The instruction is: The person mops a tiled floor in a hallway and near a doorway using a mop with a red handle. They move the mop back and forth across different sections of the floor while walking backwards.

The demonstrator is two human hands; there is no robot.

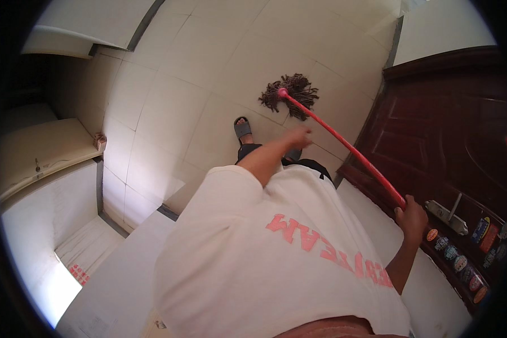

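A mop with dark, stringy strands [295,95] rests on the tiled floor beyond my feet. Its red handle [346,145] slants down to the right, and my right hand [412,217] is closed around the upper end. My left hand [299,137] is to the left of the handle and apart from it, above the foot at right. Motion blur hides how its fingers are set, and nothing shows in it. A grey slide sandal [242,127] is on one foot, just below the mop head.
At right is a dark red panelled door [410,139] with a metal lever handle [448,216] and several round stickers [460,263], close to my right hand. A pale door with a key in its lock [46,156] stands at left. White walls with grey skirting [99,181] border the floor.
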